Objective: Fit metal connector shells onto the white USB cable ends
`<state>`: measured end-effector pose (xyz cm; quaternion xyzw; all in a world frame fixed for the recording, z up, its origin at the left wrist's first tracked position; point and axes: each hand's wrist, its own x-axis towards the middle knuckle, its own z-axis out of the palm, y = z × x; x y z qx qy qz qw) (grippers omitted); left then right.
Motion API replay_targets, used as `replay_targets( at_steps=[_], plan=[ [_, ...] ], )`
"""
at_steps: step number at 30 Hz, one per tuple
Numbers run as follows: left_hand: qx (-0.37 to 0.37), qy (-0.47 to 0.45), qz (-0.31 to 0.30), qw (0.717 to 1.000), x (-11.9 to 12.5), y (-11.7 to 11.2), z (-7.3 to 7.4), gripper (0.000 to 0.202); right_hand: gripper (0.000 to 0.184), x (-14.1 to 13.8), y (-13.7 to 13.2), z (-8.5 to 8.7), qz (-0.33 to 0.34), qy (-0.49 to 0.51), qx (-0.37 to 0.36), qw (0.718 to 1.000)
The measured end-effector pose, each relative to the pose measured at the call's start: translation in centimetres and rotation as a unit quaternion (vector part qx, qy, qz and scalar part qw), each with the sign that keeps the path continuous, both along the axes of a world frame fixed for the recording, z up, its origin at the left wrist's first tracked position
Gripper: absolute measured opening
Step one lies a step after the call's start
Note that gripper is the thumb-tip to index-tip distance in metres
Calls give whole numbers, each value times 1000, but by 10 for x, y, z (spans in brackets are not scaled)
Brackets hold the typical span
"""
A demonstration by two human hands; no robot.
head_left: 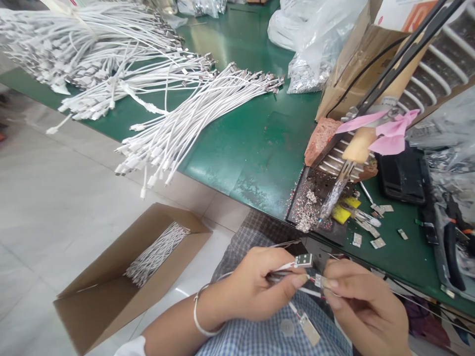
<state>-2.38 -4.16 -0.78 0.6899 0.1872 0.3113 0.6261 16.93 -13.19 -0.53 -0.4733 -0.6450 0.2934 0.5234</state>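
Note:
My left hand [256, 284] is closed round several short white cables [289, 267], whose small circuit-board ends stick out past the thumb. My right hand [363, 306] pinches a tiny metal connector piece [319, 282] between thumb and forefinger, touching the stripped end of one cable. Both hands are low over my lap, in front of the green table's edge. A soldering iron [339, 185] rests tip-down on a stand above the hands, over a tray [297, 198] of solder scraps.
Bundles of white cables [174, 123] lie across the green table [252, 143], overhanging its edge. An open cardboard box [122, 291] with cables stands on the floor at left. Plastic bags [315, 44], a cardboard box [356, 69], a phone [403, 175] and small metal shells [374, 232] lie at right.

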Motion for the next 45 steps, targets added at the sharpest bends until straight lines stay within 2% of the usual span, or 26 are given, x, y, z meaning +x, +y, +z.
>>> replay_targets(
  at_steps=[5, 10, 15, 18, 22, 26, 35, 41, 45],
  plan=[
    [92, -2, 80, 993, 4, -6, -3, 4, 44, -1, 3, -2, 14, 8, 10, 1000],
    [147, 22, 121, 982, 6, -9, -1, 5, 45, 1, 5, -3, 11, -27, 24, 999],
    [175, 17, 96, 980, 5, -5, -1, 6, 26, 10, 2, -3, -42, -46, -13, 998],
    [192, 34, 82, 977, 5, -3, 0, 9, 15, 15, 5, 5, -65, -130, -6, 989],
    [207, 56, 82, 973, 4, -3, 1, 11, 11, 16, 12, 19, -43, -267, 46, 962],
    [223, 63, 70, 970, 5, -3, -1, 12, 17, 11, 18, 26, 2, -301, 26, 953],
    [222, 84, 10, 971, 4, 2, 0, 18, 15, 7, 18, 25, 36, -247, -45, 967],
    [241, 44, 32, 969, 5, 1, -5, 15, 14, 11, 19, 28, 34, -200, -71, 977],
    [248, 10, 58, 967, 5, 2, -8, 13, 16, 16, 18, 23, 36, -164, -84, 982]
  ],
)
